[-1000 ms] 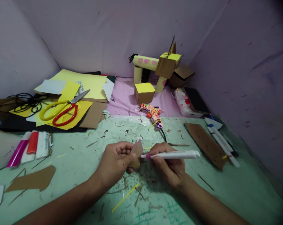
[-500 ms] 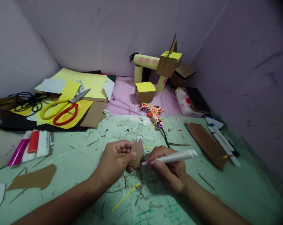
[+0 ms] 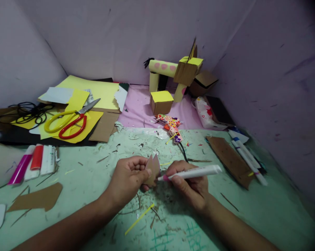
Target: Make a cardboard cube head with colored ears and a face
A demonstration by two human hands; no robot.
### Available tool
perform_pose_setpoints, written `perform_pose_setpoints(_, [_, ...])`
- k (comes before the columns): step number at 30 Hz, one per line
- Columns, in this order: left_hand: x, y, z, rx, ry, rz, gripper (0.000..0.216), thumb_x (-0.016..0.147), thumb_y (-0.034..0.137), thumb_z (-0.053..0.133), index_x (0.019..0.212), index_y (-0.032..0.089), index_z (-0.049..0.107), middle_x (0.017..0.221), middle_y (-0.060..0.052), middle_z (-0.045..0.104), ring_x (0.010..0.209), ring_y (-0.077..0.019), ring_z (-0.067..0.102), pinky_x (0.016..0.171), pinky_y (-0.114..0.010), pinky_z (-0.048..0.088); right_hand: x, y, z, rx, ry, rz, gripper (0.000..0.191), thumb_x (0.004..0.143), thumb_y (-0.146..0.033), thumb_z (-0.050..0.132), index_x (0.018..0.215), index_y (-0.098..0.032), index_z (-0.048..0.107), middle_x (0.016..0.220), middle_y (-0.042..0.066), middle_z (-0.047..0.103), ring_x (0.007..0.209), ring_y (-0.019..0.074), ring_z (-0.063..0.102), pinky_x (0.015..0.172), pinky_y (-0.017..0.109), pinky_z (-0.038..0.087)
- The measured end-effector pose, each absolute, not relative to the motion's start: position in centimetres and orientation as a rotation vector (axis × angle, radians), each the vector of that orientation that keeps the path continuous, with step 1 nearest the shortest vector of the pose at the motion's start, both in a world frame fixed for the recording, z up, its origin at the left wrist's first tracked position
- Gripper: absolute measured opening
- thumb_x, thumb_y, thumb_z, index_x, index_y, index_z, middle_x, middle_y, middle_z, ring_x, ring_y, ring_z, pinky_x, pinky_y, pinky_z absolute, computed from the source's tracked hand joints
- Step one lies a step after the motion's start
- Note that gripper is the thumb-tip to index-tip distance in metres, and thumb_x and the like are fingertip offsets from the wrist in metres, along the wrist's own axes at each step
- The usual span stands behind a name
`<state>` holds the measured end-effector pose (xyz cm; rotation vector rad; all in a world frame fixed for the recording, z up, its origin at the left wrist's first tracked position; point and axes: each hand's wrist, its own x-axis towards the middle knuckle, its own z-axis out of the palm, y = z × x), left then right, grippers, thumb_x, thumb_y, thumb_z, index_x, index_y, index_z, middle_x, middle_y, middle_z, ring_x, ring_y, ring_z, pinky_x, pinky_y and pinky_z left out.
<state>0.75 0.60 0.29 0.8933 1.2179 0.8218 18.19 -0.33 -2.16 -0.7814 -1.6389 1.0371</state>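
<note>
Between thumb and fingers, my left hand (image 3: 130,177) pinches small pointed cardboard pieces (image 3: 153,170), two tips of which stick up side by side. A white marker (image 3: 196,172) with a pink tip end is gripped in my right hand (image 3: 190,186). Its tip points left and lies close to the lower right edge of the cardboard; whether it touches cannot be made out. Beyond the hands lies a glue gun (image 3: 170,125) wrapped in flowered material, its black cord running toward my right hand.
Yellow-and-red scissors (image 3: 68,122) rest on yellow paper at the left. A cardboard animal figure (image 3: 164,68) and a yellow-topped box (image 3: 162,103) stand at the back. Several markers (image 3: 247,157) and a brown cardboard strip (image 3: 229,160) lie right. Scraps litter the green table (image 3: 94,188).
The marker in my right hand has tilted slightly and its back end has moved a little up and right. My left hand holds the cardboard almost unmoved.
</note>
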Motion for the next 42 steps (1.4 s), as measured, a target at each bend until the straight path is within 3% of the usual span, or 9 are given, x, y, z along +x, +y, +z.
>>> perform_pose_setpoints(5, [0.73, 0.64, 0.34, 0.881, 1.199, 0.826, 0.023, 0.058, 0.025, 0.068, 0.075, 0.01, 0.063, 0.053, 0.001, 0.059, 0.046, -0.0104, 0.053, 0.041, -0.022, 0.046, 18.11, -0.07, -2.39, -0.822, -1.652, 0.949, 0.01, 0.085, -0.015, 0.053, 0.087, -0.018, 0.062, 0.068, 0.001, 0.059, 0.056, 0.011, 0.053, 0.05, 0.022, 0.041])
perform_pose_setpoints(14, [0.7, 0.67, 0.17, 0.869, 1.198, 0.848, 0.019, 0.059, 0.023, 0.067, 0.074, 0.011, 0.064, 0.052, 0.003, 0.059, 0.046, -0.0099, 0.053, 0.04, -0.021, 0.046, 18.3, -0.51, -1.98, -0.807, -1.734, 1.242, 0.01, 0.084, -0.02, 0.053, 0.079, -0.016, 0.06, 0.062, 0.001, 0.056, 0.05, 0.0111, 0.049, 0.045, 0.022, 0.037])
perform_pose_setpoints(21, [0.74, 0.71, 0.36, 0.875, 1.204, 0.836, 0.02, 0.059, 0.024, 0.067, 0.073, 0.01, 0.063, 0.052, 0.001, 0.061, 0.045, -0.0106, 0.054, 0.041, -0.022, 0.046, 18.26, -0.34, -2.42, -0.805, -1.67, 1.094, 0.008, 0.084, -0.017, 0.054, 0.085, -0.018, 0.062, 0.068, 0.001, 0.06, 0.056, 0.0111, 0.053, 0.051, 0.022, 0.04])
perform_pose_setpoints(27, [0.77, 0.75, 0.41, 0.865, 1.203, 0.85, 0.019, 0.057, 0.023, 0.068, 0.072, 0.011, 0.063, 0.05, 0.003, 0.058, 0.043, -0.0095, 0.052, 0.039, -0.02, 0.046, 18.24, -0.39, -1.84, -0.775, -1.822, 1.115, 0.01, 0.082, -0.019, 0.054, 0.076, -0.016, 0.061, 0.058, 0.001, 0.055, 0.048, 0.0116, 0.049, 0.043, 0.023, 0.037])
perform_pose_setpoints(32, [0.77, 0.64, 0.47, 0.868, 1.221, 0.835, 0.018, 0.058, 0.023, 0.068, 0.071, 0.012, 0.062, 0.052, 0.002, 0.059, 0.045, -0.0105, 0.053, 0.04, -0.022, 0.047, 18.22, -0.43, -1.69, -0.787, -1.596, 1.161, 0.014, 0.087, -0.025, 0.052, 0.079, -0.017, 0.061, 0.063, 0.002, 0.06, 0.051, 0.0118, 0.052, 0.045, 0.022, 0.04])
perform_pose_setpoints(39, [0.75, 0.69, 0.55, 0.864, 1.193, 0.845, 0.017, 0.059, 0.022, 0.067, 0.072, 0.012, 0.063, 0.05, 0.003, 0.058, 0.043, -0.0092, 0.051, 0.04, -0.02, 0.046, 18.24, -0.41, -1.72, -0.812, -1.847, 1.086, 0.014, 0.085, -0.024, 0.053, 0.076, -0.016, 0.062, 0.059, 0.002, 0.057, 0.05, 0.0129, 0.05, 0.044, 0.025, 0.039])
perform_pose_setpoints(42, [0.81, 0.73, 0.58, 0.862, 1.212, 0.839, 0.018, 0.059, 0.022, 0.067, 0.072, 0.012, 0.063, 0.051, 0.002, 0.059, 0.044, -0.0102, 0.053, 0.04, -0.021, 0.046, 18.36, -0.49, -1.98, -0.795, -1.697, 1.174, 0.015, 0.086, -0.026, 0.054, 0.078, -0.017, 0.062, 0.061, 0.002, 0.059, 0.051, 0.0127, 0.052, 0.045, 0.024, 0.04])
